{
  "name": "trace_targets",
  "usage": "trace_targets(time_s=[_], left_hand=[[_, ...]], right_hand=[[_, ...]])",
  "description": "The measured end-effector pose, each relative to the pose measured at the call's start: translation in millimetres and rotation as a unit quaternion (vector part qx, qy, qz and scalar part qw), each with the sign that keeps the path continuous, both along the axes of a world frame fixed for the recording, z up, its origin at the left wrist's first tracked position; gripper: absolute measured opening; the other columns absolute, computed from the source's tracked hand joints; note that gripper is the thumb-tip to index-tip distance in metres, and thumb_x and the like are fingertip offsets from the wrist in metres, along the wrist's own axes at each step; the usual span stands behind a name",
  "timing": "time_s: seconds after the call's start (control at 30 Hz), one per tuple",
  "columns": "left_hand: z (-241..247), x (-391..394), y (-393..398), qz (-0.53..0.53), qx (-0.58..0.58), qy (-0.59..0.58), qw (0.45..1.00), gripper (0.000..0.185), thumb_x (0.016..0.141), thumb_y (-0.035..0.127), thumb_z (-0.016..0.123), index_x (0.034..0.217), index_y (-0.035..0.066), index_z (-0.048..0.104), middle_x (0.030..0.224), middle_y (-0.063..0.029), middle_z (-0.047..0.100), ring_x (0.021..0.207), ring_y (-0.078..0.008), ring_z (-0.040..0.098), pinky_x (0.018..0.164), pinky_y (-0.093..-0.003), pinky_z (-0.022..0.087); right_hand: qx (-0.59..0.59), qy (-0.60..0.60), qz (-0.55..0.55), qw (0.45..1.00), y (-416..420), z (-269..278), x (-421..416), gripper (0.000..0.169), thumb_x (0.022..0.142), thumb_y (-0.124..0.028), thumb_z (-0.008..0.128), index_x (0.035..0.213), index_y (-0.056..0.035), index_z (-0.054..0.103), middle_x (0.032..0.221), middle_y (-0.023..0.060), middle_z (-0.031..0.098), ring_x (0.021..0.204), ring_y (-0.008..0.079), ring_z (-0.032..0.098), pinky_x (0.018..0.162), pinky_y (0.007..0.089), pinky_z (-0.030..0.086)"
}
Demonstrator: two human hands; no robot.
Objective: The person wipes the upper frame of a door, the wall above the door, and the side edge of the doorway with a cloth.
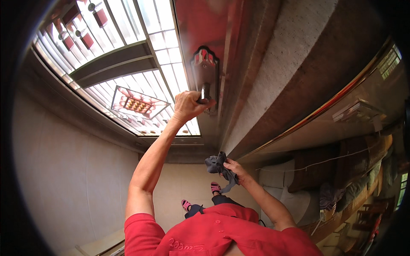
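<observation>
My left hand (190, 104) reaches up and grips the metal lever handle (205, 92) of a door, the fingers wrapped over it. Behind the lever is an ornate metal backplate (202, 71), fixed to the dark, glossy door frame beside a bright glazed panel (163, 92) with bars and a patterned inset. Lower down, at waist height, my right hand (235, 169) holds a crumpled dark grey cloth (221, 164). One end of the cloth hangs below the fingers, apart from the door.
A concrete-like wall edge (282, 67) runs close along the right of the door. Pale wall panels (70, 166) stand at left. On the right side are a wooden bench (349, 204) with cloths on it and a pale cord (307, 167). Tiled floor (173, 179) lies under my pink sandals (185, 204).
</observation>
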State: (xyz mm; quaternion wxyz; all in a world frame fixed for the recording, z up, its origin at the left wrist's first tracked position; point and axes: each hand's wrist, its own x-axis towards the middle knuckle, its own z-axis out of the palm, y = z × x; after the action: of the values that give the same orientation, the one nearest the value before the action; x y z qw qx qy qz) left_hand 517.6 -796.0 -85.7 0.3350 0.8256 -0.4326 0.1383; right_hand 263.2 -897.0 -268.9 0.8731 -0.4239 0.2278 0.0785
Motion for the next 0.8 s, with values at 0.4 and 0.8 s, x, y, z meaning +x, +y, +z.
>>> trace_targets(time_s=[0.4, 0.8], left_hand=[[18.3, -14.4, 12.3, 0.012, 0.076, -0.046, 0.996, 0.055, 0.065, 0.054, 0.075, 0.053, 0.005, 0.053, 0.053, -0.0092, 0.052, 0.051, -0.0285, 0.055, 0.052, -0.0384, 0.042], [29.1, -37.3, 3.6, 0.094, 0.045, -0.187, 0.977, 0.04, 0.08, 0.04, 0.063, 0.06, 0.007, 0.054, 0.063, -0.0059, 0.049, 0.064, -0.0238, 0.051, 0.065, -0.038, 0.033]], right_hand=[[0.054, -0.01, 0.039, 0.998, -67.9, 7.6, 12.1, 0.031, 0.092, -0.014, 0.051, 0.121, -0.0008, 0.05, 0.098, 0.0115, 0.065, 0.07, 0.019, 0.065, 0.063, 0.029, 0.055], [-0.156, -0.105, 0.068, 0.98, -162.9, 66.3, 129.3, 0.027, 0.094, -0.007, 0.04, 0.116, 0.0028, 0.053, 0.1, 0.0073, 0.063, 0.088, 0.0139, 0.062, 0.079, 0.0261, 0.049]])
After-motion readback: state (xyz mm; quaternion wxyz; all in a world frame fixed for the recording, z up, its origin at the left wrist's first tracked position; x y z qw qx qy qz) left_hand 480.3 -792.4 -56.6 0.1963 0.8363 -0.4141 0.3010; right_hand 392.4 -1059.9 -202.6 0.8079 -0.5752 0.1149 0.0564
